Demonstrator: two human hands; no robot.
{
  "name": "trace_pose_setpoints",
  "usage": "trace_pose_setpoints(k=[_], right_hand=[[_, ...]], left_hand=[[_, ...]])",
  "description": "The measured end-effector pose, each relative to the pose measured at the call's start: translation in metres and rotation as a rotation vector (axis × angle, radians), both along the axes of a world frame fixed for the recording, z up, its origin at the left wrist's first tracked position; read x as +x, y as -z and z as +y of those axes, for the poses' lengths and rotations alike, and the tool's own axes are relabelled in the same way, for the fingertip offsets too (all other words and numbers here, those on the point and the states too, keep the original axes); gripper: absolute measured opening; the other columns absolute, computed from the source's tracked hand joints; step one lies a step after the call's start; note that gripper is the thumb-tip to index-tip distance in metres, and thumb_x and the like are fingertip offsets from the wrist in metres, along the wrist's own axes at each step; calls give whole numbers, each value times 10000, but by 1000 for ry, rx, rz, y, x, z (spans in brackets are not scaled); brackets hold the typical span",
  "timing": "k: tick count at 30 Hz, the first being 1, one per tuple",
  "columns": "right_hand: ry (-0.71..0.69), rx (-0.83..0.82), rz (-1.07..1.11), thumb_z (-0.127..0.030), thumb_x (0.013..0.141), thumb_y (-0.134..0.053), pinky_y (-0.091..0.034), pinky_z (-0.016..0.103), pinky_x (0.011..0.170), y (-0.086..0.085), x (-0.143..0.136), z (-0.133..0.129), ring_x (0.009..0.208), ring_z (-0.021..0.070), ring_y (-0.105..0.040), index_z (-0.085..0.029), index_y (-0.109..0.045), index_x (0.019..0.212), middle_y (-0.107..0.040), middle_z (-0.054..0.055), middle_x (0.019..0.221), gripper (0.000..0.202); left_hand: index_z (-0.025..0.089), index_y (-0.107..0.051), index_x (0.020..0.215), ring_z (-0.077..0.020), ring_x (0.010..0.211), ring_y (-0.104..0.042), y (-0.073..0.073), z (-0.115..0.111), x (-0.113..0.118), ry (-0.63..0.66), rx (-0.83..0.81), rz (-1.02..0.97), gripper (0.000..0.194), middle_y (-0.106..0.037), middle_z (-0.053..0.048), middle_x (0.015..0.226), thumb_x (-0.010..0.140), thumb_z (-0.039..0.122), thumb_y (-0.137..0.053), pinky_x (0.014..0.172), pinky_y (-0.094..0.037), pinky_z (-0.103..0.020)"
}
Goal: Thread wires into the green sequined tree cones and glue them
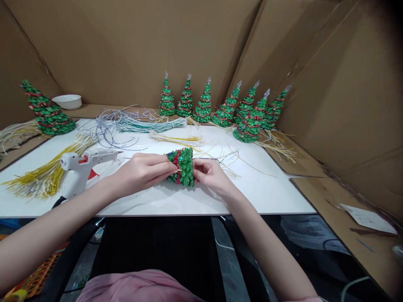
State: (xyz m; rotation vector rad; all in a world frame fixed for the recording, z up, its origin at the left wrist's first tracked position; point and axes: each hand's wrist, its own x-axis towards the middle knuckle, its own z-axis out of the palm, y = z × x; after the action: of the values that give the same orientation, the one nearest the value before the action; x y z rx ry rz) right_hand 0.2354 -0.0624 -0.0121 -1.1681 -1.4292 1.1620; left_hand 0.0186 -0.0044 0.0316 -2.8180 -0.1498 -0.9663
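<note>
A small green Christmas tree [186, 167] with red garland lies tipped on its side above the white tabletop, its base toward the right. My left hand [147, 170] is closed around the tree's narrower part, fingers and thumb pressed on the red garland. At the base end, my right hand [210, 174] has its fingers curled in a pinch against the tree's underside. Whatever sits between those fingertips is hidden. Thin loose wires [231, 161] lie just beyond my right hand.
A white glue gun [77, 167] stands left of my left arm, beside a bundle of yellow-and-white wires [47, 172]. Farther back lie green-and-white wires [151, 125]. Several finished-looking trees [203, 102] line the cardboard wall [141, 50]; another tree [48, 111] and a white bowl [67, 101] are at left.
</note>
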Motion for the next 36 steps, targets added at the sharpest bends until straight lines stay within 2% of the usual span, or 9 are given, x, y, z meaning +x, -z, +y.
trace_pose_setpoints(k=[8,11,18,23,30,36], right_hand=[[14,-17,54,-358,753,-679,-370,251,541,4,-1,1,574,116,-451,-182,-598,694,-531,-19,625,202],[29,4,67,-368,739,-701,-384,251,527,6,-2,-1,559,116,-454,-185,-595,689,-543,-16,620,218],[27,39,70,-375,747,-691,-381,248,494,4,-13,-10,507,112,-466,-191,-547,668,-495,-28,572,247],[42,65,52,-372,762,-674,-380,237,476,3,-21,-13,499,107,-459,-196,-527,648,-475,-34,551,257],[50,68,38,-386,774,-656,-382,236,464,4,-24,-14,500,106,-448,-198,-517,657,-462,-33,570,261],[33,72,38,-405,770,-663,-370,235,450,5,-23,-12,482,103,-439,-206,-494,642,-440,-42,544,291]], left_hand=[[182,-656,866,-86,600,-601,-3,-3,1,-56,144,70,273,-668,-2,688,999,195,-418,561,-409,-198],[179,-662,853,-93,606,-609,-3,-2,1,-54,118,73,274,-675,-10,696,996,205,-430,560,-408,-204],[155,-699,897,-86,665,-639,-14,-2,-5,-81,-312,115,203,-722,-21,786,955,163,-504,631,-449,-163],[152,-728,874,-92,648,-644,-27,-8,-8,-151,-423,191,207,-739,-17,777,904,118,-525,616,-430,-163],[163,-750,790,-101,575,-621,-50,-16,-1,-370,-667,350,158,-724,-1,660,825,191,-599,562,-399,-173],[147,-686,717,-115,539,-624,-57,-2,5,-325,-1002,445,162,-662,8,563,771,259,-582,491,-431,-161]])
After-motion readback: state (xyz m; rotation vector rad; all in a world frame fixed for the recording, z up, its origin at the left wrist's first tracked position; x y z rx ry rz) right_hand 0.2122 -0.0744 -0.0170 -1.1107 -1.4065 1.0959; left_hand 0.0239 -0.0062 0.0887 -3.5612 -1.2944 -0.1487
